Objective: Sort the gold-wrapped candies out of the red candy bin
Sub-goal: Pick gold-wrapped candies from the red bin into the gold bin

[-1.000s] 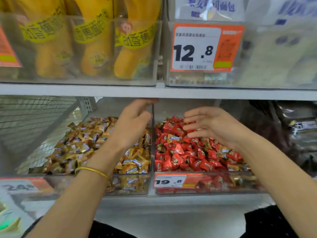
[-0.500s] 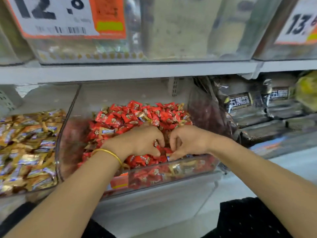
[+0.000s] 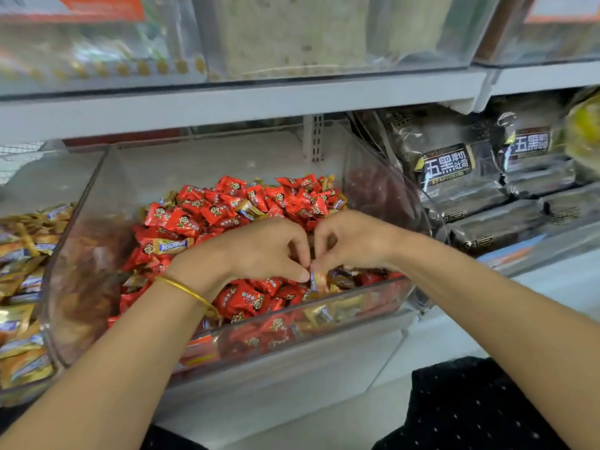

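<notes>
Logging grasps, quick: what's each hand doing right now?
Left hand: curled, thumb at a gold-wrapped candy; grip cannot be told.
Right hand: curled over that candy; grip cannot be told.

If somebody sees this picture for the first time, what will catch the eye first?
The bright heap of red candies fills the clear bin at the centre. At its front, the left hand and the right hand meet, fingers curled round a gold-wrapped candy. A pile of gold candies lies in the next bin on the left, and dark bread packs lie on the right.
</notes>
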Available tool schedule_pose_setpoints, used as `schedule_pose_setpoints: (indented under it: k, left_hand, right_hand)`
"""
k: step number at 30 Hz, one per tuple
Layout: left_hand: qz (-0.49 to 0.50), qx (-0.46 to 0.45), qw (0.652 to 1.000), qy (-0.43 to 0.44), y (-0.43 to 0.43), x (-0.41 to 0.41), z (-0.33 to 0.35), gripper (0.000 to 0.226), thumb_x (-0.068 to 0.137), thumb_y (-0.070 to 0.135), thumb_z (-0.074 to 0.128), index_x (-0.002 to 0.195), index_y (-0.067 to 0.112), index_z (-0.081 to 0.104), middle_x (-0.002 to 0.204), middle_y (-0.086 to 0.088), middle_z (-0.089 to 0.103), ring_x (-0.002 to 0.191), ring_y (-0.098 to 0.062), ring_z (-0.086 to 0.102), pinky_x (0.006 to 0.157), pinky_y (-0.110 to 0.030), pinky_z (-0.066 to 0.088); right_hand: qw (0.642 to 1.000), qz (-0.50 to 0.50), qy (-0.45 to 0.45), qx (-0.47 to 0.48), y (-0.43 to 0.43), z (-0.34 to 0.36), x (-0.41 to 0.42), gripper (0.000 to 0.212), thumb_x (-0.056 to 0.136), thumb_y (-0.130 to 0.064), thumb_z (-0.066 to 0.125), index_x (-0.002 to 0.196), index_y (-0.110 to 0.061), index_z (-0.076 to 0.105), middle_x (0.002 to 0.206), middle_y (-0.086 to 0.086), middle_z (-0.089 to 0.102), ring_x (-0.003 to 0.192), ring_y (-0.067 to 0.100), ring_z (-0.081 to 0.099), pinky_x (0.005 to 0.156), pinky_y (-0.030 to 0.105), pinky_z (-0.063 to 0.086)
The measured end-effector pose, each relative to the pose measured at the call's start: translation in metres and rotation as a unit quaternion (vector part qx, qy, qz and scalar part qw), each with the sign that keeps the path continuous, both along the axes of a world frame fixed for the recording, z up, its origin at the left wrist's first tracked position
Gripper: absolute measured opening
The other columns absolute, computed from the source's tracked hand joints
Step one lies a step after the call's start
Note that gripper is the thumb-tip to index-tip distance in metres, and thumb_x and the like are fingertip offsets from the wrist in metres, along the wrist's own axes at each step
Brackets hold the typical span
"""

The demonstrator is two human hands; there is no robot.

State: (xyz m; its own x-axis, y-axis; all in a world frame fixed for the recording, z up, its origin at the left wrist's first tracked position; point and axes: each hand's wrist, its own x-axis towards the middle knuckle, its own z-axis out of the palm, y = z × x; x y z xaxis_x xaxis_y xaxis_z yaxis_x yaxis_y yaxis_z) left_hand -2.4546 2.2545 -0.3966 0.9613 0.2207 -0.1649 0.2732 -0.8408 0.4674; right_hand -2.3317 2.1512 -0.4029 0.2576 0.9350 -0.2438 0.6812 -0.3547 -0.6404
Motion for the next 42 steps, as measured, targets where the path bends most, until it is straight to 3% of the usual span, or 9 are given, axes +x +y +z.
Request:
schedule_pose_setpoints:
  k: [5,8,11,14,20,28,33,38,42]
  left_hand:
    - [-0.009,0.031,0.997,0.067,0.001,-0.002,-0.008,0.035,0.083,0.024,0.069,0.117,0.025,0.060,0.105,0.010,0.046,0.100,-0.007,0.043,0.079,-0.018,0.036]
    - [-0.011,0.058,0.994,0.092,0.000,-0.001,-0.009,0.037,0.084,0.027,0.067,0.121,0.028,0.059,0.096,0.011,0.041,0.098,-0.008,0.037,0.083,-0.019,0.031]
    - [-0.001,0.071,0.990,0.124,0.001,-0.002,-0.008,0.038,0.087,0.027,0.062,0.124,0.032,0.056,0.098,0.007,0.040,0.110,-0.016,0.035,0.093,-0.024,0.030]
    - [0.012,0.070,0.989,0.133,0.002,-0.004,-0.008,0.040,0.089,0.023,0.058,0.127,0.032,0.053,0.097,0.008,0.034,0.122,-0.019,0.031,0.099,-0.026,0.028]
    - [0.007,0.068,0.995,0.074,-0.001,-0.002,-0.010,0.036,0.084,0.021,0.062,0.115,0.038,0.060,0.108,0.002,0.042,0.117,-0.019,0.030,0.105,-0.034,0.028]
    - [-0.028,0.079,0.995,0.054,-0.004,0.001,-0.021,0.016,0.079,0.030,0.071,0.094,0.030,0.065,0.100,0.011,0.045,0.107,-0.014,0.033,0.103,-0.035,0.028]
    - [-0.033,0.071,0.995,0.058,-0.005,0.000,-0.019,0.013,0.079,0.028,0.071,0.086,0.030,0.060,0.092,0.014,0.040,0.109,-0.015,0.032,0.106,-0.035,0.025]
    - [-0.043,0.078,0.995,0.036,-0.004,0.000,-0.020,0.012,0.079,0.027,0.071,0.077,0.027,0.059,0.087,0.016,0.043,0.097,-0.010,0.030,0.100,-0.034,0.025]
    - [-0.033,0.041,0.999,-0.003,0.000,-0.001,-0.017,0.011,0.081,0.021,0.069,0.074,0.021,0.061,0.091,0.013,0.058,0.097,-0.010,0.047,0.099,-0.034,0.036]
  right_hand:
    - [0.983,-0.131,0.114,0.054,-0.005,0.005,0.017,0.020,0.088,0.008,0.045,0.074,-0.006,0.042,0.079,0.023,0.061,0.059,0.019,0.061,0.051,0.025,0.048]
    - [0.995,-0.093,-0.021,0.014,0.001,-0.003,0.017,0.015,0.092,-0.003,0.048,0.090,0.008,0.057,0.074,0.015,0.052,0.051,0.018,0.045,0.040,0.020,0.039]
    - [0.988,0.011,-0.105,-0.115,0.006,-0.013,0.011,0.040,0.087,-0.039,0.063,0.091,0.000,0.066,0.069,0.004,0.054,0.061,0.018,0.048,0.055,0.025,0.040]
    - [0.976,0.050,-0.148,-0.149,0.007,-0.021,0.009,0.033,0.084,-0.033,0.067,0.084,-0.001,0.068,0.064,0.001,0.051,0.060,0.016,0.047,0.056,0.024,0.036]
    - [0.996,-0.071,0.009,-0.053,0.000,-0.005,0.019,0.026,0.091,-0.009,0.044,0.103,-0.003,0.066,0.070,0.007,0.049,0.050,0.013,0.041,0.039,0.019,0.034]
    - [0.964,0.060,-0.177,-0.188,-0.002,-0.011,0.009,0.041,0.086,-0.029,0.065,0.122,-0.010,0.058,0.080,-0.008,0.047,0.090,0.018,0.045,0.060,0.020,0.035]
    - [0.992,-0.028,-0.105,-0.068,-0.001,-0.007,0.014,0.017,0.087,-0.013,0.052,0.070,-0.011,0.049,0.064,0.007,0.050,0.059,0.021,0.048,0.051,0.025,0.038]
    - [0.996,-0.029,0.048,-0.071,-0.012,0.007,0.013,0.008,0.089,-0.010,0.050,0.083,-0.012,0.055,0.066,0.008,0.048,0.045,0.012,0.038,0.039,0.022,0.032]
    - [0.984,0.084,-0.043,-0.153,-0.015,0.009,0.010,0.034,0.086,-0.041,0.062,0.087,-0.008,0.063,0.069,-0.003,0.048,0.066,0.013,0.045,0.057,0.023,0.037]
